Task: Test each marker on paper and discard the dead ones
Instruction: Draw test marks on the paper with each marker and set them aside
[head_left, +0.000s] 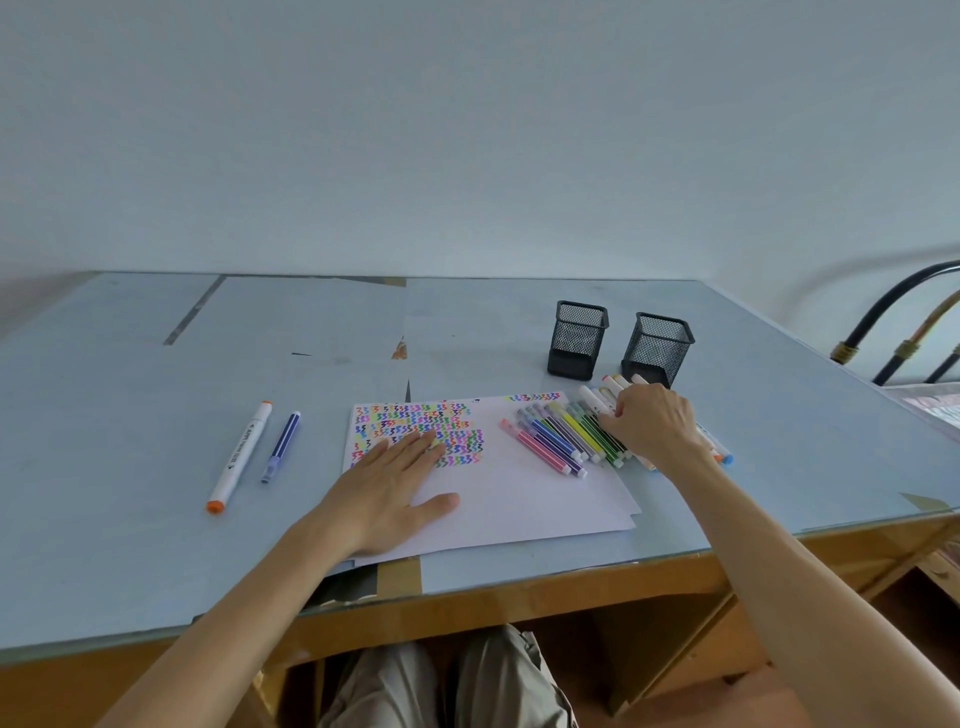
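A white sheet of paper (524, 499) lies on the table, its upper left filled with coloured zigzag test marks. My left hand (389, 488) rests flat on the paper's left part, fingers spread. A row of coloured markers (563, 439) lies across the paper's right edge. My right hand (652, 423) is down on the right end of that row, fingers curled over several markers; whether it grips one cannot be told. An orange-capped white marker (239, 457) and a blue pen-like marker (280, 447) lie apart on the left.
Two black mesh pen holders (576, 338) (655, 349) stand behind the markers. The glass-topped table (156, 519) has its front edge near me, with my knees below. A metal bed frame (893, 332) stands at the far right.
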